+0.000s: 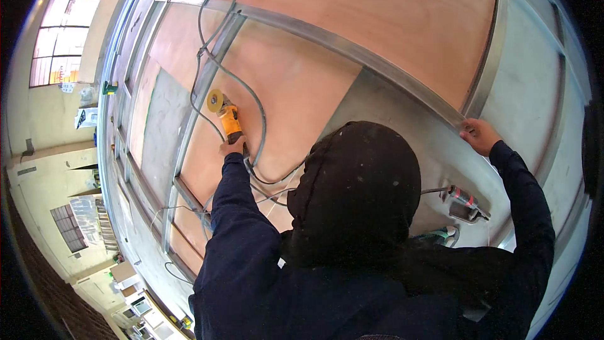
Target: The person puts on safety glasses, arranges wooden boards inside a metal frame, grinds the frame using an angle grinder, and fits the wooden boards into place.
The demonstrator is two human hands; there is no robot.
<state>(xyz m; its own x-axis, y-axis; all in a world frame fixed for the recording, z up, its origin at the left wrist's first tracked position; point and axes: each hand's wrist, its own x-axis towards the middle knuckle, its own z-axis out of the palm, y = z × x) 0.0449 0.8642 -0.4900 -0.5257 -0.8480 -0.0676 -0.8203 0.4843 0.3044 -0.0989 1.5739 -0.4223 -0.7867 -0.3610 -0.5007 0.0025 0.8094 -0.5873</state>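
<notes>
My left hand point(233, 147) is wrapped round the rear of a yellow and black angle grinder point(230, 119). Its round yellowish disc point(215, 100) points away from me, over a pinkish board beside a metal bar. At the right, my right hand point(480, 136) has its fingers curled on the metal frame point(377, 63), near where two bars meet. Dark sleeves cover both arms. A rounded black clothed shape point(362, 182) fills the lower middle between them and hides what lies under it; I cannot tell surely which part of the body it is.
A grey cord point(245, 82) loops over the board around the grinder. Right of the black shape lies a red and grey power tool point(464, 200) with its own cord. Close to it is a partly hidden green and grey item point(445, 235). Barred windows point(70, 22) stand far left.
</notes>
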